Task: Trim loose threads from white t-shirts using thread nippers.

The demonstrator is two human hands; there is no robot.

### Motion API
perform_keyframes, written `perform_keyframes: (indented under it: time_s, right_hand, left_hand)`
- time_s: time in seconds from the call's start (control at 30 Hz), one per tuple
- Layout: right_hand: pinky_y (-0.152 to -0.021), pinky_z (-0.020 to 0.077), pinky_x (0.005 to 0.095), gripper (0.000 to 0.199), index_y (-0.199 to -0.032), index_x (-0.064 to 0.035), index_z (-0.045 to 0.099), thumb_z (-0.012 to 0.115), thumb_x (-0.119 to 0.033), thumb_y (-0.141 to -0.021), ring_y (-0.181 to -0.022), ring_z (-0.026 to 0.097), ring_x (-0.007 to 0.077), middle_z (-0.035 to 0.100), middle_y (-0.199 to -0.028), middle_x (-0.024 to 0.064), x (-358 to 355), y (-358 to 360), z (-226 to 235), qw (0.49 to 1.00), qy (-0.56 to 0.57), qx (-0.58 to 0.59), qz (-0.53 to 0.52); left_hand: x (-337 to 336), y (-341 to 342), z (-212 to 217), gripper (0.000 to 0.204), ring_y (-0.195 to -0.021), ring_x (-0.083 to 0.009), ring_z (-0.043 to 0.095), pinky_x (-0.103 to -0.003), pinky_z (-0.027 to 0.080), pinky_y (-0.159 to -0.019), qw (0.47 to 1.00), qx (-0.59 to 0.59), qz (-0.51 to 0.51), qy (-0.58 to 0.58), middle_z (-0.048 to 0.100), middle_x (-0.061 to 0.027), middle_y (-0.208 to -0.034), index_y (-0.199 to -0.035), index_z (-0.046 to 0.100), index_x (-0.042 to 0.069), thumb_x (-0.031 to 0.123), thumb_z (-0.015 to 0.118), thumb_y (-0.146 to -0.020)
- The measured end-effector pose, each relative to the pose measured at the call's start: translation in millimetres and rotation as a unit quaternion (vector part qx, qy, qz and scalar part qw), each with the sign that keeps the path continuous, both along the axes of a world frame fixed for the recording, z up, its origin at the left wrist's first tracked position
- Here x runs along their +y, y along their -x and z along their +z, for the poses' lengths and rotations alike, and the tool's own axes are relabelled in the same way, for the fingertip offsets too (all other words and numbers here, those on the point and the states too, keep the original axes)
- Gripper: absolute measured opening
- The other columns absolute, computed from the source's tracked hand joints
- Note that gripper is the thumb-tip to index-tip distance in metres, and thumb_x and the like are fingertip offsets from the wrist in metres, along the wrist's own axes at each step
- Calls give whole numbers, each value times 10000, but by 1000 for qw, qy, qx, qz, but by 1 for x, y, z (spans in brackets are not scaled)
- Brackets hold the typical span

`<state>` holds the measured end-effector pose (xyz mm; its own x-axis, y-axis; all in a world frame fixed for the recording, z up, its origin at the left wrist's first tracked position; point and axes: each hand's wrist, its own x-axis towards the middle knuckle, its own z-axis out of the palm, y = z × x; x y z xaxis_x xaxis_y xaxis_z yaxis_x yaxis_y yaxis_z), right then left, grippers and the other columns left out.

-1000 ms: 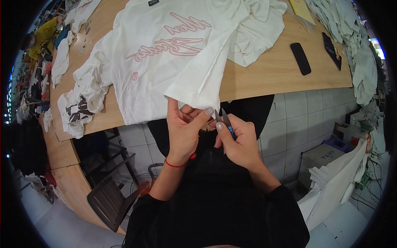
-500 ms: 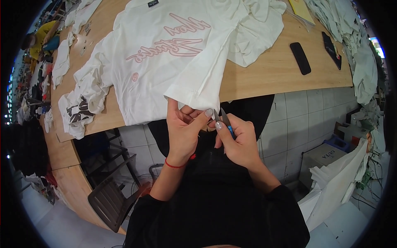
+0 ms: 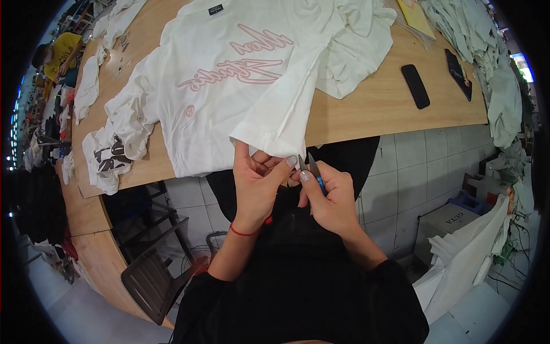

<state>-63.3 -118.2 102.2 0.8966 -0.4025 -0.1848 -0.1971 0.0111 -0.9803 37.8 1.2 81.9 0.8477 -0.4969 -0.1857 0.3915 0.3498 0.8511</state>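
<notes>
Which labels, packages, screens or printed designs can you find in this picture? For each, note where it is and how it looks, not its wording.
Neck label: small dark rectangle at the white shirt's collar, far table edge.
Chest print: pink outlined script across the white shirt.
Phone: black slab, screen dark, right on the wooden table.
Yellow packet: flat, clear-wrapped, far right.
Box: pale, on the floor.

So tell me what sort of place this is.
Probably a garment workshop, at the finishing stage. A white T-shirt lies spread on a long wooden table, more white garments are piled at its far end, and the right hand holds small thread snips at the shirt's sleeve hem, pinched by the left hand.
</notes>
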Motion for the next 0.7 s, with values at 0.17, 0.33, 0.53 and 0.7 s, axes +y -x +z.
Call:
perform_keyframes:
  time_s: [0.17,0.33,0.53,0.7]
  right_hand:
    - [-500,449,250,156,-974,7,735,625,-85,-1036,-523,645,92,668,-597,51,-4,0,-4,999,37,-20,-13]
    - [-515,433,247,201,-932,1,714,596,-113,-1049,-532,611,75,658,-595,38,-5,-4,1,997,70,-14,-30]
    - [-516,455,258,191,-903,5,702,608,-89,-1040,-538,620,78,652,-599,38,-1,-3,-2,994,97,-14,-45]
    - [-515,457,256,181,-880,17,699,618,-52,-1025,-541,623,77,642,-586,39,0,-6,2,994,93,-28,-41]
  left_hand:
    - [-6,-1,0,685,-998,-213,757,-314,639,-824,1000,-15,-1,-12,738,-199,-1181,-1511,332,12,-114,692,-942]
    - [-9,-2,6,684,-1021,-216,750,-325,628,-833,1000,-20,3,-12,729,-199,-1199,-1506,339,14,-126,686,-934]
    - [-2,0,-4,747,-1085,-199,720,-335,606,-907,1000,7,-5,-25,712,-146,-1219,-1546,294,42,-154,652,-920]
    - [-3,-2,6,704,-1059,-203,733,-329,613,-892,1000,13,-10,0,717,-160,-1200,-1521,315,40,-131,669,-937]
